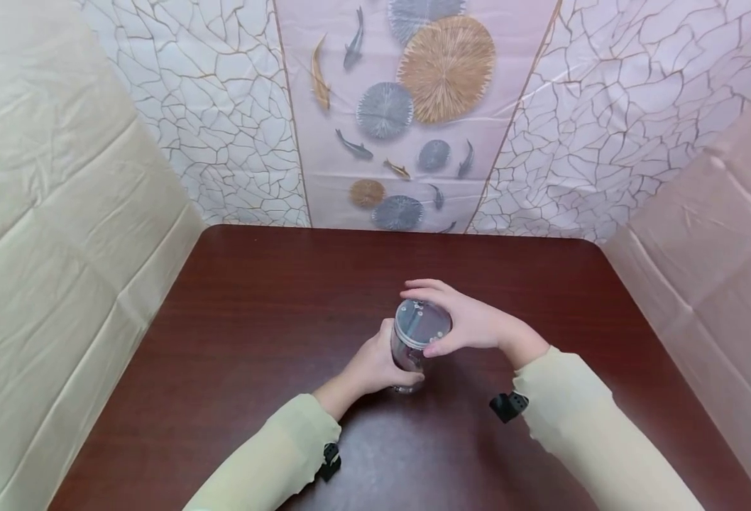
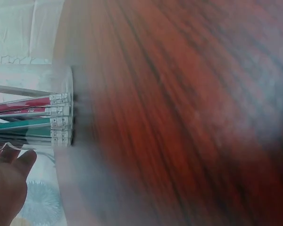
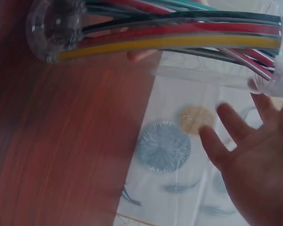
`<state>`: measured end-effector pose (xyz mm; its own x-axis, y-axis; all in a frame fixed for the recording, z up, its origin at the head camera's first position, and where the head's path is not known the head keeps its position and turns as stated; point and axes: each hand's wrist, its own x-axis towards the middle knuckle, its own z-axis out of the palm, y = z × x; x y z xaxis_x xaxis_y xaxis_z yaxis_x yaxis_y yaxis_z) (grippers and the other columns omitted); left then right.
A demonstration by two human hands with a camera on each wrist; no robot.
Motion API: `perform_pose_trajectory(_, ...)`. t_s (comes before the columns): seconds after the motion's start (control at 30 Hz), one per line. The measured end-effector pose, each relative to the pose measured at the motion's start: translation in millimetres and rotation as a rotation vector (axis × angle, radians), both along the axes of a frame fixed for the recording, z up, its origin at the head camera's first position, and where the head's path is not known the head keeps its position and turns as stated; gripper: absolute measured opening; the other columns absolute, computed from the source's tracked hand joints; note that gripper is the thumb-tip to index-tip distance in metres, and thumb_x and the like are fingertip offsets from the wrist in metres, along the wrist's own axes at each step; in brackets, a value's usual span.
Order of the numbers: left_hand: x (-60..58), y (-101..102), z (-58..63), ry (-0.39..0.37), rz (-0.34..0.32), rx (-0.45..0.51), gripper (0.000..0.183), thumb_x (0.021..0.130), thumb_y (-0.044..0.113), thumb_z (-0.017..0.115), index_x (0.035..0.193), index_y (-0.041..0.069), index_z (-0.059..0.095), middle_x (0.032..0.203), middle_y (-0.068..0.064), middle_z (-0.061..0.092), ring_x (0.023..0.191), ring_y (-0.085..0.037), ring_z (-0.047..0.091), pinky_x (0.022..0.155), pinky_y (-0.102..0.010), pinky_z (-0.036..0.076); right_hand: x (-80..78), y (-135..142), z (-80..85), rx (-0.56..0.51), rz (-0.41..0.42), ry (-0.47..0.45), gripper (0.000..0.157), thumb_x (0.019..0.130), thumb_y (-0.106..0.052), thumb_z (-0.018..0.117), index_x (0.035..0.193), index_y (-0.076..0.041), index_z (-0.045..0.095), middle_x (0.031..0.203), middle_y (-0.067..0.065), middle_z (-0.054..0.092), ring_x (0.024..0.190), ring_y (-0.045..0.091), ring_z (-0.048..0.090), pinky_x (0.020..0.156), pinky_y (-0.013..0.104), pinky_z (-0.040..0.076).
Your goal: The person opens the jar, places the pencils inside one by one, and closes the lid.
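Observation:
A clear jar (image 1: pixel 406 355) stands near the middle of the table, tilted slightly in the head view. Round its body my left hand (image 1: pixel 375 362) is wrapped, thumb on the near side. My right hand (image 1: pixel 471 323) spans the round lid (image 1: pixel 423 323), thumb and a finger at opposite sides of its rim; other fingers spread away from it. Pale specks dot the lid's top. Through the wall, the left wrist view shows several pencils (image 2: pixel 28 110) with eraser ends at the base. Red, yellow, green and dark pencils (image 3: pixel 179 44) appear in the right wrist view.
The dark reddish-brown table (image 1: pixel 254 298) has rounded far corners. Beige padded panels (image 1: pixel 50 213) flank it on the left and right. A patterned backdrop (image 1: pixel 222 106) with fish and round leaf shapes hangs behind the far edge.

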<state>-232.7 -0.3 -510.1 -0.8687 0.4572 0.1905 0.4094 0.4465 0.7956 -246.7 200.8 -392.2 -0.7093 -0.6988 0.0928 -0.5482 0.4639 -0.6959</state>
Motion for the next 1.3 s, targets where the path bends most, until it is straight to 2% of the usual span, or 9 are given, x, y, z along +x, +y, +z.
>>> perform_pose_trajectory(0.17, 2.9, 4.2, 4.0, 0.033, 0.027, 0.017, 0.083, 0.060, 0.032, 0.085, 0.125, 0.009, 0.038, 0.115, -0.002, 0.052, 0.096, -0.013, 0.056, 0.083, -0.028, 0.046, 6.7, -11.0, -4.3, -0.059, -0.114, 0.023, 0.072, 0.067, -0.026, 0.084, 0.127, -0.010, 0.049, 0.124, 0.003, 0.052, 0.110, 0.018, 0.049, 0.089, 0.037, 0.042)
perform_pose_trajectory(0.37, 9.7, 10.4, 7.7, 0.084, 0.145, 0.040, 0.085, 0.063, 0.033, 0.083, 0.127, 0.006, 0.035, 0.116, -0.010, 0.053, 0.099, -0.020, 0.056, 0.084, -0.033, 0.047, 36.8, -40.4, -2.6, 0.044, -0.610, 0.128, 0.072, 0.068, -0.046, 0.078, 0.121, -0.007, 0.050, 0.105, 0.008, 0.059, 0.095, 0.025, 0.055, 0.080, 0.045, 0.044)
perform_pose_trajectory(0.47, 8.5, 10.3, 7.7, 0.080, 0.168, 0.030, 0.086, 0.063, 0.035, 0.084, 0.128, 0.007, 0.035, 0.116, -0.009, 0.053, 0.099, -0.020, 0.055, 0.085, -0.033, 0.046, 43.3, -48.2, 0.5, 0.124, -0.714, 0.109, 0.083, 0.068, -0.057, 0.073, 0.127, -0.005, 0.045, 0.108, 0.011, 0.059, 0.097, 0.030, 0.055, 0.080, 0.051, 0.040)
perform_pose_trajectory(0.57, 5.0, 9.3, 5.6, 0.039, 0.156, 0.003, 0.087, 0.062, 0.038, 0.084, 0.129, 0.008, 0.036, 0.115, -0.006, 0.053, 0.099, -0.017, 0.055, 0.085, -0.031, 0.046, 42.5, -43.0, 3.7, 0.166, -0.661, 0.057, 0.101, 0.067, -0.060, 0.072, 0.140, -0.004, 0.031, 0.118, 0.015, 0.056, 0.104, 0.033, 0.055, 0.084, 0.055, 0.039)
perform_pose_trajectory(0.7, -0.7, 6.8, 2.7, 0.028, 0.100, -0.009, 0.089, 0.061, 0.039, 0.084, 0.129, 0.008, 0.037, 0.116, -0.005, 0.054, 0.100, -0.016, 0.055, 0.086, -0.031, 0.045, 31.2, -20.0, 7.7, 0.165, -0.451, 0.081, 0.118, 0.063, -0.055, 0.080, 0.150, -0.011, 0.013, 0.142, 0.016, 0.037, 0.124, 0.037, 0.040, 0.093, 0.063, 0.031)
perform_pose_trajectory(0.83, -5.0, 2.8, 0.7, 0.031, 0.033, -0.017, 0.089, 0.060, 0.037, 0.085, 0.130, 0.009, 0.036, 0.118, -0.003, 0.051, 0.100, -0.016, 0.055, 0.086, -0.031, 0.045, 9.3, -0.6, 9.5, 0.145, -0.158, 0.184, 0.104, 0.062, -0.046, 0.084, 0.147, -0.020, 0.029, 0.151, 0.009, 0.021, 0.134, 0.034, 0.023, 0.095, 0.063, 0.023)
perform_pose_trajectory(0.97, -5.2, 0.5, -1.3, -0.010, -0.010, -0.052, 0.090, 0.061, 0.038, 0.084, 0.131, 0.011, 0.035, 0.119, -0.001, 0.048, 0.099, -0.014, 0.054, 0.085, -0.029, 0.045, -5.9, 2.1, 3.7, 0.082, 0.028, 0.062, 0.083, 0.069, -0.039, 0.082, 0.139, -0.019, 0.043, 0.148, 0.006, 0.028, 0.130, 0.027, 0.030, 0.096, 0.052, 0.032)
perform_pose_trajectory(1.1, -3.1, 3.1, -0.4, 0.009, -0.029, -0.038, 0.087, 0.062, 0.035, 0.084, 0.130, 0.010, 0.036, 0.120, -0.002, 0.048, 0.099, -0.014, 0.054, 0.085, -0.028, 0.045, -5.0, -0.4, -6.8, -0.006, -0.001, -0.028, 0.078, 0.068, -0.029, 0.083, 0.134, -0.014, 0.045, 0.138, 0.004, 0.040, 0.119, 0.021, 0.042, 0.093, 0.042, 0.040)
perform_pose_trajectory(1.3, 5.2, 7.0, -1.0, 0.021, 0.038, 0.007, 0.087, 0.061, 0.029, 0.084, 0.131, 0.008, 0.037, 0.123, -0.005, 0.048, 0.101, -0.015, 0.054, 0.086, -0.029, 0.045, 13.5, -13.2, -16.1, 0.011, -0.242, 0.092, 0.075, 0.064, -0.038, 0.084, 0.128, -0.017, 0.049, 0.120, -0.003, 0.053, 0.109, 0.017, 0.047, 0.089, 0.048, 0.036)
